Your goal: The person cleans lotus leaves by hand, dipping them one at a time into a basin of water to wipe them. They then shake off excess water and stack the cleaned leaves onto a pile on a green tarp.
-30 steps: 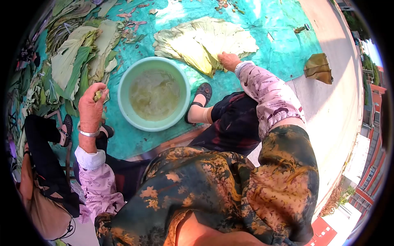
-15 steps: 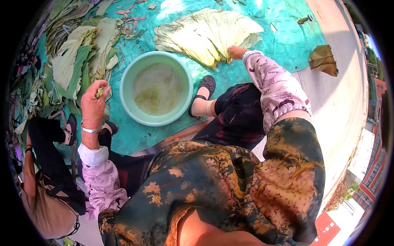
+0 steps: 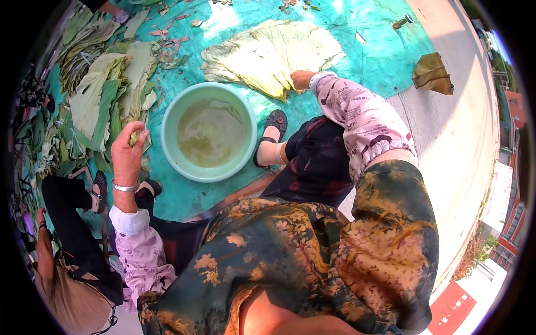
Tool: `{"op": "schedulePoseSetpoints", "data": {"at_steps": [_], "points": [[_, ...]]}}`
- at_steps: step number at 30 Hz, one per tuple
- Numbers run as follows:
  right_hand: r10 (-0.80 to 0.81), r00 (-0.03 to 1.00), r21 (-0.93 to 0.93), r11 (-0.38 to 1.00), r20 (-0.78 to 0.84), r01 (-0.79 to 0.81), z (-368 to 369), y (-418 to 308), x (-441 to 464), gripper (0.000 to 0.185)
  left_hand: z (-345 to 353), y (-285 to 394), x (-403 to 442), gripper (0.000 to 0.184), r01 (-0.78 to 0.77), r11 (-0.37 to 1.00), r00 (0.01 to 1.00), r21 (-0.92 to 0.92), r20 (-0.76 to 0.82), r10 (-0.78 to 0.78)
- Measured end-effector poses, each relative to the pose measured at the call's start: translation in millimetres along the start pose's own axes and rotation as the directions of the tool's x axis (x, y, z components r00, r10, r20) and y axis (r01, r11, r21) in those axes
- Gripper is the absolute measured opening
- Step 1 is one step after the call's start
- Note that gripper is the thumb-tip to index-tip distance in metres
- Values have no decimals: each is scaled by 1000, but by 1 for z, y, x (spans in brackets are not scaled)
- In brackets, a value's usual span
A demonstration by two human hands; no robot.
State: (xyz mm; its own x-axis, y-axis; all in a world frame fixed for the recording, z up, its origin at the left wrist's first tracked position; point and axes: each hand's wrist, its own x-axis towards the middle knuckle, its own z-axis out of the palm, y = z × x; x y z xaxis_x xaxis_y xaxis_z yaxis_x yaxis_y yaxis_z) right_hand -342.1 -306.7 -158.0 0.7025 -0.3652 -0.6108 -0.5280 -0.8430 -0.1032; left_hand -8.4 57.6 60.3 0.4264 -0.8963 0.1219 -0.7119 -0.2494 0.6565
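Note:
My left hand point(image 3: 128, 153) is raised left of the green plastic basin point(image 3: 167, 151), its fingers closed around a small yellow-green lump point(image 3: 133, 138) that I cannot identify. Cloudy greenish water point(image 3: 209, 134) lies in the basin's bottom. Beyond the basin, a fan of large pale leaves point(image 3: 273, 53) is spread on the tarp, its yellowish narrow end towards me. My right hand point(image 3: 303, 80) is closed at the near right edge of these leaves, with the fingertips partly hidden.
A teal tarp point(image 3: 385, 61) covers the ground. Heaped leaves point(image 3: 97, 100) lie on the left. A co-worker's dark-trousered leg point(image 3: 64, 218) is at lower left; another person's foot point(image 3: 118, 15) shows at top left. A brown folded piece point(image 3: 432, 73) lies at right on the concrete point(image 3: 446, 123).
My right hand has moved left along the leaf edge, and the leaves are drawn slightly leftward. My left hand stays raised with the lump. The view shifts slightly; a foot appears at top left.

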Motion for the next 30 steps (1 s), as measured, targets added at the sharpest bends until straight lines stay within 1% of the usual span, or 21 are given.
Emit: {"op": "schedulePoseSetpoints", "data": {"at_steps": [1,2,4,5,7,8,9,11,13,15,17,18,21,22,25,26,29,30], "points": [[80,997,121,989,13,-81,-15,-19,-7,21,0,-1,0,19,-3,1000,1000,-19,-1,3],[67,998,62,996,-6,-67,-11,-21,12,25,-1,0,1,20,25,994,1000,-103,2,-25],[-45,979,158,985,-197,77,-32,-53,9,29,0,2,1,23,75,961,997,-268,7,-76],[-95,951,194,968,-293,157,-45,-72,8,32,1,2,1,25,66,949,997,-308,-6,-71],[-177,899,311,897,-401,315,-73,-112,15,41,5,6,3,29,60,921,996,-385,-35,-79],[-237,866,388,820,-441,422,-93,-140,4,47,8,6,3,32,74,883,995,-464,-25,-97],[-298,854,423,768,-427,480,-116,-169,-14,55,10,8,3,34,96,839,992,-535,-17,-124],[-377,797,512,619,-471,595,-138,-222,-37,60,15,5,3,38,175,759,979,-627,29,-202],[-430,775,553,543,-463,632,-144,-265,-53,62,18,7,0,48,192,648,980,-737,103,-173],[-453,758,597,470,-470,651,-140,-293,-60,60,24,-2,3,47,159,539,986,-827,107,-127],[-429,762,614,453,-485,646,-135,-313,-65,52,26,-5,6,45,131,408,991,-903,114,-67],[-388,757,678,347,-525,648,-128,-321,-59,40,25,-4,7,44,173,334,985,-927,154,-82],[-279,857,790,340,-434,510,-127,-315,-55,28,25,-6,6,42,157,379,987,-912,134,-85],[-251,856,792,329,-451,514,-130,-310,-55,24,22,-5,5,38,181,461,982,-869,134,-134],[-199,842,794,281,-501,539,-141,-296,-59,23,17,-8,3,34,205,521,976,-828,133,-173],[-209,827,738,375,-523,561,-142,-289,-56,25,22,-20,5,32,181,517,981,-837,116,-156],[-257,833,749,364,-490,553,-148,-288,-55,26,15,-24,4,30,221,659,975,-719,136,-177],[-317,849,793,323,-423,516,-151,-288,-57,32,15,-20,1,30,177,576,983,-798,115,-144]]}}
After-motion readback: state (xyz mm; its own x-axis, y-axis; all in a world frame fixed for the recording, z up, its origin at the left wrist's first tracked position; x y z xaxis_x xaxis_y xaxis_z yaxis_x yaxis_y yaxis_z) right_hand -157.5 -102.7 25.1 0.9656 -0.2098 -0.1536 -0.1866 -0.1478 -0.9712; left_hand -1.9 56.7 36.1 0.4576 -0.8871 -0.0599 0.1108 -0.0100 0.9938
